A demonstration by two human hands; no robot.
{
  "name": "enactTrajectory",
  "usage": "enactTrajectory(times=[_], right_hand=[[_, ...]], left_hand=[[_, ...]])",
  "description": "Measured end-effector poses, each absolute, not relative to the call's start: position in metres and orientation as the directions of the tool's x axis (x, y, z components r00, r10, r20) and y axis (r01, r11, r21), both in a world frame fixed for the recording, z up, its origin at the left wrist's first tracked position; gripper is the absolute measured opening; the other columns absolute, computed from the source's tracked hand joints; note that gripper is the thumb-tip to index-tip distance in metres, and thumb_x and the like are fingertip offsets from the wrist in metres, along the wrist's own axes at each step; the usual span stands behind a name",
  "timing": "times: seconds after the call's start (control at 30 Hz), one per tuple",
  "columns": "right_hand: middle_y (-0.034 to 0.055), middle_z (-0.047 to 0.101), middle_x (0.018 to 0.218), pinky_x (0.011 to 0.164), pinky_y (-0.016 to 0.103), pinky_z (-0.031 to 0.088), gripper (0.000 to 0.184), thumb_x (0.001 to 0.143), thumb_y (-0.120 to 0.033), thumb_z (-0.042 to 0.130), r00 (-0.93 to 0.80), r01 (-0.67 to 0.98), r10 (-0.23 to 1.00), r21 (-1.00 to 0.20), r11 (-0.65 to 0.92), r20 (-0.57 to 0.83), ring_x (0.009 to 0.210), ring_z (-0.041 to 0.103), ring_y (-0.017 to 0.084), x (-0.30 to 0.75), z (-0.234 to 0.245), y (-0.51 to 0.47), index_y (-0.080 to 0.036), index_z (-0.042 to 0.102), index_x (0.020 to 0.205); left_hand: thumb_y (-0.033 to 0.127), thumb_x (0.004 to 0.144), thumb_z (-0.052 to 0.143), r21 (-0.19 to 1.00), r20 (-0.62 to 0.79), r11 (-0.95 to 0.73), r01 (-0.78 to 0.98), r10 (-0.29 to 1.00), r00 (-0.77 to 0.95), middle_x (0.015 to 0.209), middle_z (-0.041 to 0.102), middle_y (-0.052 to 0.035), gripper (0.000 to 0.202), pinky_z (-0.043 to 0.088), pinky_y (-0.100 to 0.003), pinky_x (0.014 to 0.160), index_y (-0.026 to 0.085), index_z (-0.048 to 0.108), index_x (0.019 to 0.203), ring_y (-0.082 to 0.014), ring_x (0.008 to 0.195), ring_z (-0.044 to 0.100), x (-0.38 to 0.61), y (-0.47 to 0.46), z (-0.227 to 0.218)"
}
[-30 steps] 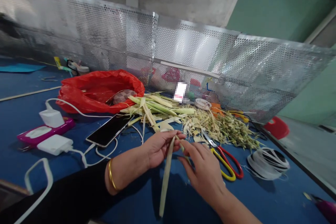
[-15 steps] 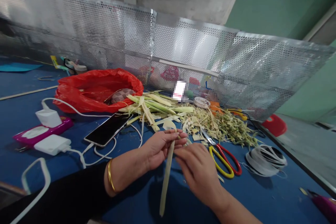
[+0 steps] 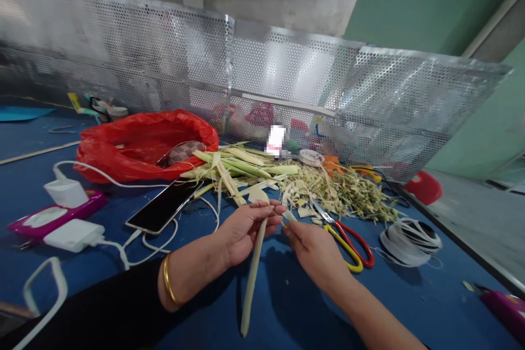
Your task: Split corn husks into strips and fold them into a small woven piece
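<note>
Over the blue table (image 3: pixel 414 295), the left hand (image 3: pixel 246 233) pinches a pale strip (image 3: pixel 252 284).

Strip (image 3: pixel 251 284) pale straw-green. Husks (image 3: pixel 241 161) cream streaked light green; scraps (image 3: pixel 363 197) duller olive and straw. Scissors (image 3: pixel 333 224): one handle yellow, other red, blades silver. Counter (image 3: pixel 418 311) deep blue. Bag (image 3: pixel 102 147) bright red; pouch (image 3: pixel 184 153) inside, brownish checks. Phone (image 3: pixel 164 208) screen black. Bangle (image 3: pixel 167 281) gold, sleeve (image 3: pixel 110 301) black. Mesh (image 3: pixel 287 65) silver, dotted all over.
</note>
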State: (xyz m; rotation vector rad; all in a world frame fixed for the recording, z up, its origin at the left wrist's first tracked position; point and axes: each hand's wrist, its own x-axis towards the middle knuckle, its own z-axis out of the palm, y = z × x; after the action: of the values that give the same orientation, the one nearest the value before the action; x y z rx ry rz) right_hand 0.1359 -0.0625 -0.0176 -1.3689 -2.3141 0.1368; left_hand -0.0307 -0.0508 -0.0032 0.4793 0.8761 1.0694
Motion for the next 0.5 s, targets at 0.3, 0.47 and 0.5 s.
enactTrajectory(times=[0.3,0.47,0.5], right_hand=[[0.0017,0.054,0.073,0.061,0.025,0.040,0.020,0.082,-0.037,0.059,-0.225,0.523,0.884,-0.715,0.464,0.409,0.068,0.052,0.015,0.138,-0.009,-0.060,-0.018,0.065,0.080],[-0.0044,0.044,0.057,0.045,0.022,0.033,0.023,0.077,-0.035,0.063,-0.302,0.263,0.949,-0.949,0.173,0.090,0.048,0.041,0.009,0.128,-0.014,-0.064,-0.017,0.055,0.065],[-0.0045,0.043,0.057,0.046,0.022,0.033,0.023,0.078,-0.034,0.062,-0.281,0.241,0.953,-0.952,0.188,0.117,0.049,0.041,0.010,0.127,-0.014,-0.065,-0.017,0.053,0.064]], left_hand=[[0.015,0.071,0.066,0.874,-0.316,0.433,-0.220,0.852,0.417,0.078,0.070,-0.0078,0.011,0.048,-0.015,0.048,0.008,0.068,0.079,-0.0103,0.057,0.065,-0.022,-0.066,-0.006],[0.013,0.069,0.060,0.892,-0.367,0.449,-0.058,0.792,0.487,0.077,0.069,-0.0078,0.010,0.047,-0.019,0.047,0.009,0.067,0.075,-0.0115,0.054,0.063,-0.013,-0.075,-0.016],[0.016,0.069,0.062,0.888,-0.382,0.458,-0.046,0.788,0.483,0.076,0.069,-0.0076,0.011,0.046,-0.020,0.047,0.009,0.067,0.076,-0.0120,0.053,0.063,-0.013,-0.075,-0.018]])
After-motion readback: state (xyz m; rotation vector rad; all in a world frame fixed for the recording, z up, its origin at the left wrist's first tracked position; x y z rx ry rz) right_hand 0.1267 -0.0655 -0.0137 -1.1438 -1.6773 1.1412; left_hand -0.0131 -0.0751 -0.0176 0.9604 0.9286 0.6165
